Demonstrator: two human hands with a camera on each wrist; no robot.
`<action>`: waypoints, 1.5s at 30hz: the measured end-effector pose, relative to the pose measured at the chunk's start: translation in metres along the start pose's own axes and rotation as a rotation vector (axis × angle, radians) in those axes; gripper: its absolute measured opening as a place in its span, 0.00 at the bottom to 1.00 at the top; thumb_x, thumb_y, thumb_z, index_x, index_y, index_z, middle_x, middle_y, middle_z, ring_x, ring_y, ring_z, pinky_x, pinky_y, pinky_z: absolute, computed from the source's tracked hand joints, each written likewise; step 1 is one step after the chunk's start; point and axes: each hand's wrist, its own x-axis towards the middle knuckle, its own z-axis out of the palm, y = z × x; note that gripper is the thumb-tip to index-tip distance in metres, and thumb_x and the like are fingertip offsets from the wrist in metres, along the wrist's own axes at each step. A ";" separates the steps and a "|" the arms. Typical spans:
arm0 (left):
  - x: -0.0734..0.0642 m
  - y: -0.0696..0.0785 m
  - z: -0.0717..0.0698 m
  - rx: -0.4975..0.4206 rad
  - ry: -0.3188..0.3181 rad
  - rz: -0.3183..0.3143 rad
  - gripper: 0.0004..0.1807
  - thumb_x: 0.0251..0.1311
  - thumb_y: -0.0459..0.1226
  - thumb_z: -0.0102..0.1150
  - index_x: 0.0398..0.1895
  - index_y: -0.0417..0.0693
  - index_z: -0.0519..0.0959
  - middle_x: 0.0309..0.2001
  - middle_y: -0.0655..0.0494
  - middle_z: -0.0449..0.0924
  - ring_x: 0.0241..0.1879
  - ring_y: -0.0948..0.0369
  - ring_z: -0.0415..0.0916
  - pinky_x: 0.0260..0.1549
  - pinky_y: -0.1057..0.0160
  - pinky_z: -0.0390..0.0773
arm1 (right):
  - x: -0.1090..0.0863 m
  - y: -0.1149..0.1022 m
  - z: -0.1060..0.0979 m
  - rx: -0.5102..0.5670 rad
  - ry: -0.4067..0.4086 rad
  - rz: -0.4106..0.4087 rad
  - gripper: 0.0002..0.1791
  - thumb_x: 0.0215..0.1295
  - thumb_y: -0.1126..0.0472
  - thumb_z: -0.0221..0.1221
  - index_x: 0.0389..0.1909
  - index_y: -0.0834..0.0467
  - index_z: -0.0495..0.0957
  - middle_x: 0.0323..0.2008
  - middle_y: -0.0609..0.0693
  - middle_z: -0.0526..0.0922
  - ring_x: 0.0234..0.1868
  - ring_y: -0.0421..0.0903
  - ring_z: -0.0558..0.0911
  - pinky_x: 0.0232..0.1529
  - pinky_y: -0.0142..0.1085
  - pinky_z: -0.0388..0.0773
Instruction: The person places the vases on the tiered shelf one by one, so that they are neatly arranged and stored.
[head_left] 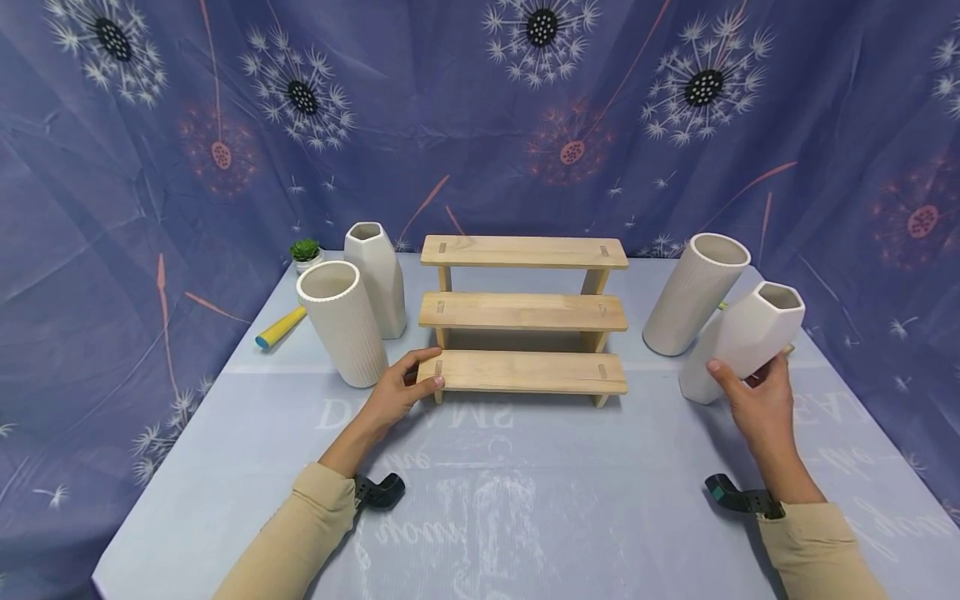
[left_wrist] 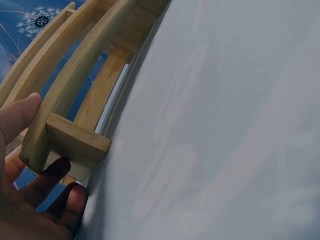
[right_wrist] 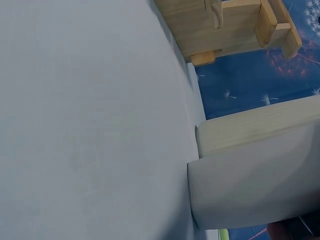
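Note:
A three-tier wooden display stand (head_left: 525, 371) stands mid-table. My left hand (head_left: 396, 390) grips the left end of its lowest tier. In the left wrist view the thumb (left_wrist: 22, 117) lies on the board and the other fingers curl beneath its end. On the right, my right hand (head_left: 763, 408) holds a white faceted vase (head_left: 738, 337) around its side, thumb towards me. The right wrist view shows the vase's lower body (right_wrist: 245, 185), the hand mostly cut off. Just behind it is a ribbed white cylindrical vase (head_left: 693, 296).
Left of the stand are another ribbed cylindrical vase (head_left: 345, 329) and a faceted white vase (head_left: 378, 283). Behind them sits a small potted succulent (head_left: 306, 252). A yellow rod with a blue end (head_left: 281, 327) lies near the table's left edge. A dandelion-print curtain (head_left: 480, 125) hangs behind.

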 end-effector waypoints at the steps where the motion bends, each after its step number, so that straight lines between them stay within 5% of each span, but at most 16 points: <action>1: 0.000 0.000 0.000 -0.001 0.000 -0.001 0.28 0.60 0.39 0.61 0.65 0.52 0.68 0.60 0.45 0.69 0.49 0.55 0.72 0.43 0.67 0.73 | 0.000 0.001 0.000 -0.005 -0.007 0.003 0.42 0.57 0.52 0.65 0.69 0.50 0.54 0.60 0.54 0.68 0.48 0.33 0.70 0.40 0.18 0.65; 6: -0.001 0.001 0.001 -0.010 0.005 -0.006 0.28 0.60 0.40 0.61 0.64 0.53 0.68 0.60 0.46 0.69 0.51 0.54 0.72 0.44 0.66 0.72 | -0.001 0.004 0.000 -0.056 -0.021 0.006 0.43 0.58 0.48 0.64 0.70 0.51 0.53 0.63 0.58 0.66 0.53 0.39 0.70 0.42 0.21 0.65; 25: 0.002 -0.002 0.003 -0.040 0.007 -0.002 0.28 0.59 0.39 0.62 0.64 0.51 0.68 0.60 0.45 0.69 0.49 0.60 0.69 0.46 0.67 0.70 | 0.000 0.007 -0.002 -0.010 0.011 0.019 0.39 0.57 0.51 0.65 0.68 0.47 0.59 0.59 0.53 0.71 0.46 0.30 0.71 0.39 0.18 0.65; 45: 0.002 -0.003 0.003 -0.063 0.025 -0.013 0.29 0.59 0.36 0.62 0.64 0.49 0.68 0.60 0.44 0.69 0.49 0.62 0.68 0.46 0.69 0.70 | -0.009 -0.005 0.002 0.094 0.020 -0.009 0.37 0.59 0.54 0.64 0.68 0.45 0.59 0.63 0.49 0.70 0.58 0.37 0.72 0.52 0.22 0.70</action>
